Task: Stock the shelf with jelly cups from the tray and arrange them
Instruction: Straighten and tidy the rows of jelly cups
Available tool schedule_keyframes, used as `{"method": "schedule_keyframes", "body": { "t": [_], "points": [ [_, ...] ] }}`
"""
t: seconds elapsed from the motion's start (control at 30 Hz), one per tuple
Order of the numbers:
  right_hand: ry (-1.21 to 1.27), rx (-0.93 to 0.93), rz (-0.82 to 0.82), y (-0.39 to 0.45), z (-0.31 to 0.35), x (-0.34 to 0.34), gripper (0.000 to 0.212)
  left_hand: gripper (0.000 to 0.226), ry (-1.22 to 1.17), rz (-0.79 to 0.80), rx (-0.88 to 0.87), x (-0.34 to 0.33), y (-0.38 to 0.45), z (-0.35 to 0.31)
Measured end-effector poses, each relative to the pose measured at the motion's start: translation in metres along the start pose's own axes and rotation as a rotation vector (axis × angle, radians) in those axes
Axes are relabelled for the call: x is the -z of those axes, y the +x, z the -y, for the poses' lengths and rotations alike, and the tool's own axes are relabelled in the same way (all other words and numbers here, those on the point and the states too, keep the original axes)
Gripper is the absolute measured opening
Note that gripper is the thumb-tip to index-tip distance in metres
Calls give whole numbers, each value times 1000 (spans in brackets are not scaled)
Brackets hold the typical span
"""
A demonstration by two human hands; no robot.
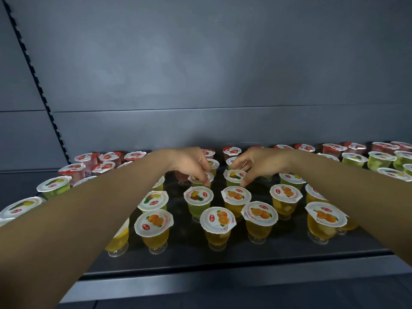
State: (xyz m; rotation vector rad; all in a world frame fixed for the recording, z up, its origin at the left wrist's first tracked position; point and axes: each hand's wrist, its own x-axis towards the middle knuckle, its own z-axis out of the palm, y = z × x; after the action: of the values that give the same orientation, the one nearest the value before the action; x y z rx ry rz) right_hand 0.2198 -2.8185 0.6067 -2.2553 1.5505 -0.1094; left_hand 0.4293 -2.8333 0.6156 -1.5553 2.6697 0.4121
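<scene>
Nearest the viewer runs the grey metal front lip of the dark shelf point(223, 279), the landmark here; just behind that lip stand the clear plastic footed jelly cups with orange jelly and white foil lids printed with orange fruit point(218, 219), in a loose, uneven front row; behind those, deeper from the lip, come the green jelly cups with mixed-fruit lids point(198, 196), and farthest from the lip, against the grey back panel point(200, 74), the red jelly cups with strawberry lids point(231, 150); every cup stands upright on its small clear foot, long axis vertical, foil lid pointing up; no tray shows in view; both bare forearms reach in over the lip to the middle rows; the left hand point(191, 162) has its fingers curled down and pinches the lid rim of a green jelly cup point(201, 177); the right hand point(256, 163) likewise pinches the rim of the neighbouring green cup with a yellow-fruit lid point(235, 176), thumb at its near edge; the step looks like arranging, setting these two cups into line within the green row; the next move seems to call for small, level shifts that keep each cup upright, since the narrow feet look tippy and neighbours stand close, then loosening the fingers without dragging the lids.
</scene>
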Motion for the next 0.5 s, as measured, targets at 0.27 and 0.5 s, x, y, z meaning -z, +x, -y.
{"method": "schedule_keyframes", "body": {
  "t": [0.27, 0.5],
  "points": [
    [-57, 22, -4, 10, 14, 0, 50, 35, -3, 25, -8, 4, -11, 20],
    [2, 28, -36, 18, 24, -7, 50, 39, 3, 40, 14, 7, -20, 36]
  ]
}}
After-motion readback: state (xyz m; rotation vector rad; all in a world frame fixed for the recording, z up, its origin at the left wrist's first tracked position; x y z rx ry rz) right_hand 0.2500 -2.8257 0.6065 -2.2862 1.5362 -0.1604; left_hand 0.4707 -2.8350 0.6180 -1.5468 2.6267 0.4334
